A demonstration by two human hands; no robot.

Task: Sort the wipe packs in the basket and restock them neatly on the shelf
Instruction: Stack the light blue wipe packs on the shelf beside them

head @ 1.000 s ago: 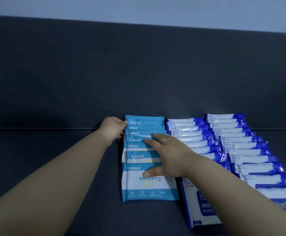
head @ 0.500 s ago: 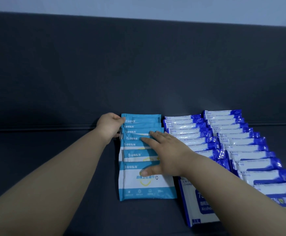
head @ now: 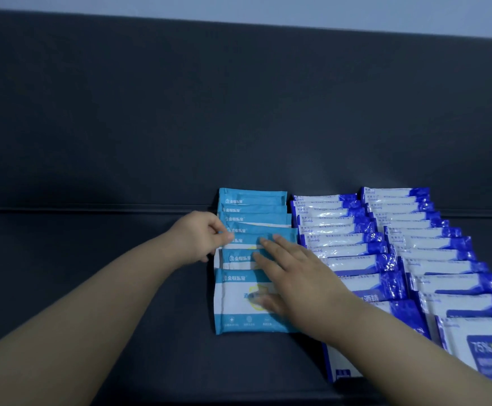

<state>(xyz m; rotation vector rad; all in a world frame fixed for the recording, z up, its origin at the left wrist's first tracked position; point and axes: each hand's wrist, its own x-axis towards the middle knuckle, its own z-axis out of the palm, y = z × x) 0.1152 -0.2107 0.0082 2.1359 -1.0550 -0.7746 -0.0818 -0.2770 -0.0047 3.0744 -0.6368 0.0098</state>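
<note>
A row of light blue wipe packs [head: 253, 213] lies overlapped like shingles on the dark shelf [head: 92, 273]. My left hand [head: 198, 238] pinches the left edge of a light blue pack in the middle of that row. My right hand [head: 291, 273] lies flat with straight fingers on the nearer light blue packs, thumb on the front pack [head: 236, 306]. To the right run two rows of dark blue and white wipe packs [head: 335, 230], the far row [head: 432, 244] reaching the right edge.
The shelf's dark back wall [head: 239, 112] rises just behind the rows. A pale wall [head: 268, 10] shows above it. Bare dark shelf stretches to the left of the light blue row. No basket is in view.
My left hand has moved from the back packs' left edge toward me and now pinches a middle pack. My right hand stays pressed on the row.
</note>
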